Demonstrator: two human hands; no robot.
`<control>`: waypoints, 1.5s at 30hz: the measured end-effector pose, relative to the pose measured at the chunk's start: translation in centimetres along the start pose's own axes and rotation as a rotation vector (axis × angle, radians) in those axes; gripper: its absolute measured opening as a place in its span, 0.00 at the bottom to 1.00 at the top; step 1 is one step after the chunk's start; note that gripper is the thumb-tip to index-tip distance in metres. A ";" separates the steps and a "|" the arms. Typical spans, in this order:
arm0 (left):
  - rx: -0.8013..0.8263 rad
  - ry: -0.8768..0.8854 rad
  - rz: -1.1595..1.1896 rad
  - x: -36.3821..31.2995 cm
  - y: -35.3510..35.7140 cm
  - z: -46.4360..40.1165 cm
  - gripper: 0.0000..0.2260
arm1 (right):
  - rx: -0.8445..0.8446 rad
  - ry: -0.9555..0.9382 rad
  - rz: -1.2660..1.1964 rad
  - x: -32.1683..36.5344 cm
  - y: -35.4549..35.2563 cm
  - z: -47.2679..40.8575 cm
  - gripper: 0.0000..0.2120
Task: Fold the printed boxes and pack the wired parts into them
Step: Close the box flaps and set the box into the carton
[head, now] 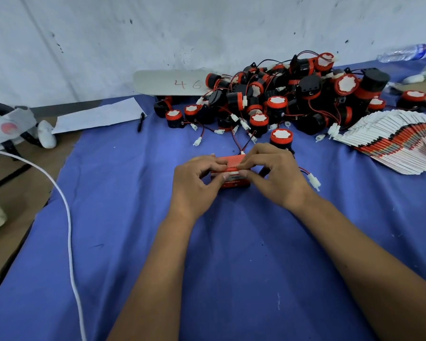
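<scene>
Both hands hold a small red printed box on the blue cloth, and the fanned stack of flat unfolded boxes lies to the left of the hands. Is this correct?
Not quite. The head view shows both hands, left and right, holding the small red printed box on the blue cloth, but the fanned stack of flat unfolded boxes lies to their right.

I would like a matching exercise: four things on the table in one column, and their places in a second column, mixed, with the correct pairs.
Things:
1. red box
2. black pen
3. flat box stack
4. water bottle

Places:
A. far right corner, lying by the wall
B. between both hands
C. right of the parts pile, fanned out
D. beside the white paper

Pairs: 1-B, 2-D, 3-C, 4-A
</scene>
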State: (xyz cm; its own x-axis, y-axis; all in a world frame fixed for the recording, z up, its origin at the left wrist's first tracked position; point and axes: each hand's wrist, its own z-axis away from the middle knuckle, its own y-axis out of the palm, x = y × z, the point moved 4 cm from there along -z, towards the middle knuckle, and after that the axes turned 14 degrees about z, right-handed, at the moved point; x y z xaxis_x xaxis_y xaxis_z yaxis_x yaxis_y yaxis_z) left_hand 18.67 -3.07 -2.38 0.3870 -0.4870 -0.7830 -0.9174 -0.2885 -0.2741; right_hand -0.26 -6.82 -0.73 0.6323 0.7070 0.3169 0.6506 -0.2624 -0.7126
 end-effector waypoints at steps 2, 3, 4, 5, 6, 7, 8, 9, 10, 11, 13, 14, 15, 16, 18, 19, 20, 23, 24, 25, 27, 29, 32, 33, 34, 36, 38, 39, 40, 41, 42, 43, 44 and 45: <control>0.013 0.036 -0.059 -0.3 0.1 0.0 0.07 | 0.026 -0.008 -0.010 -0.2 0.0 0.3 0.07; 0.013 0.052 -0.076 -0.4 0.1 0.0 0.07 | 0.030 -0.015 0.003 -0.3 0.0 0.3 0.07; 0.010 0.065 -0.087 -0.5 0.1 0.0 0.07 | 0.025 -0.026 0.030 -0.2 0.0 0.4 0.08; 0.007 0.075 -0.094 -0.5 0.2 0.0 0.07 | 0.014 -0.040 0.068 -0.1 0.1 0.3 0.08; 0.005 0.081 -0.100 -0.6 0.2 0.0 0.07 | -0.001 -0.057 0.107 0.0 0.2 0.2 0.09; 0.005 0.085 -0.105 -0.6 0.2 0.0 0.07 | -0.018 -0.078 0.140 0.2 0.3 0.2 0.09; 0.005 0.080 -0.106 -0.5 0.3 0.1 0.06 | -0.036 -0.102 0.164 0.4 0.3 0.2 0.09; 0.004 0.066 -0.101 -0.5 0.3 0.1 0.06 | -0.053 -0.120 0.181 0.5 0.4 0.2 0.08; 0.002 0.045 -0.092 -0.5 0.4 0.1 0.05 | -0.063 -0.131 0.195 0.6 0.5 0.2 0.08; 0.000 0.023 -0.080 -0.4 0.4 0.2 0.05 | -0.067 -0.139 0.208 0.6 0.6 0.2 0.08; 0.006 -0.009 -0.061 -0.3 0.4 0.2 0.06 | -0.068 -0.143 0.230 0.6 0.8 0.3 0.07; 0.021 -0.013 -0.063 -0.2 0.3 0.3 0.07 | -0.065 -0.138 0.231 0.5 0.9 0.3 0.07; 0.044 -0.012 -0.065 -0.2 0.1 0.4 0.09 | -0.058 -0.128 0.222 0.4 1.1 0.4 0.07; 0.068 -0.013 -0.056 -0.1 0.0 0.5 0.12 | -0.046 -0.122 0.206 0.4 1.2 0.5 0.07; 0.087 -0.038 0.002 0.0 -0.4 0.8 0.15 | -0.013 -0.130 0.159 0.7 1.6 0.6 0.09; 0.072 -0.052 0.034 0.1 -0.6 0.9 0.16 | -0.004 -0.139 0.136 0.9 1.8 0.6 0.09; 0.041 -0.062 0.058 0.2 -0.7 0.9 0.15 | -0.003 -0.146 0.129 1.0 1.9 0.5 0.08; -0.042 -0.092 0.109 0.5 -0.9 0.9 0.10 | 0.001 -0.144 0.181 1.3 2.0 0.3 0.04; -0.054 -0.092 0.118 0.5 -0.9 0.9 0.09 | 0.005 -0.142 0.196 1.3 2.0 0.2 0.03; -0.059 -0.085 0.121 0.5 -1.0 0.8 0.09 | 0.006 -0.142 0.208 1.4 2.0 0.2 0.03; -0.055 -0.076 0.113 0.6 -0.9 0.7 0.09 | 0.012 -0.135 0.223 1.6 1.8 0.2 0.03; -0.043 -0.083 0.112 0.6 -0.8 0.6 0.09 | 0.024 -0.123 0.231 1.9 1.6 0.1 0.05; -0.007 -0.106 0.127 0.7 -0.5 0.7 0.09 | 0.035 -0.113 0.241 2.4 1.5 -0.1 0.08; -0.011 -0.118 0.142 0.7 -0.6 0.8 0.09 | 0.030 -0.102 0.233 2.5 1.6 -0.1 0.08; -0.025 -0.140 0.171 0.8 -0.6 0.8 0.10 | 0.019 -0.085 0.228 2.5 1.5 -0.1 0.07; -0.028 -0.205 0.206 0.9 -0.7 0.7 0.14 | -0.002 -0.044 0.249 2.5 1.5 -0.2 0.06; 0.043 -0.259 0.171 1.0 -0.4 0.6 0.25 | -0.019 -0.003 0.257 2.7 1.7 -0.5 0.09; 0.076 -0.282 0.165 1.0 -0.2 0.6 0.30 | -0.025 0.016 0.231 2.8 1.9 -0.7 0.10; 0.090 -0.303 0.171 1.0 -0.1 0.5 0.32 | -0.024 0.026 0.190 2.9 2.0 -1.0 0.11; 0.087 -0.318 0.182 1.2 0.0 0.5 0.33 | -0.014 0.022 0.144 3.0 2.2 -1.2 0.10; 0.081 -0.327 0.190 1.3 0.0 0.4 0.34 | 0.006 -0.002 0.105 3.1 2.4 -1.3 0.08; 0.076 -0.330 0.187 1.4 -0.1 0.4 0.34 | 0.036 -0.043 0.076 3.2 2.6 -1.3 0.06; 0.075 -0.332 0.177 1.6 -0.1 0.4 0.34 | 0.065 -0.090 0.059 3.3 2.6 -1.3 0.06; 0.078 -0.333 0.167 1.7 -0.2 0.3 0.34 | 0.088 -0.144 0.054 3.3 2.7 -1.2 0.07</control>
State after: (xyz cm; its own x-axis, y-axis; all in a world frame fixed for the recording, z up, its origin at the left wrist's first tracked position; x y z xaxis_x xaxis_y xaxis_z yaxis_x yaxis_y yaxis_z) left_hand 19.44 -3.55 -3.81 0.1916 -0.2236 -0.9557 -0.9747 -0.1577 -0.1586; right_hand 4.11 -5.96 -0.81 0.5943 0.7819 0.1885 0.5743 -0.2485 -0.7800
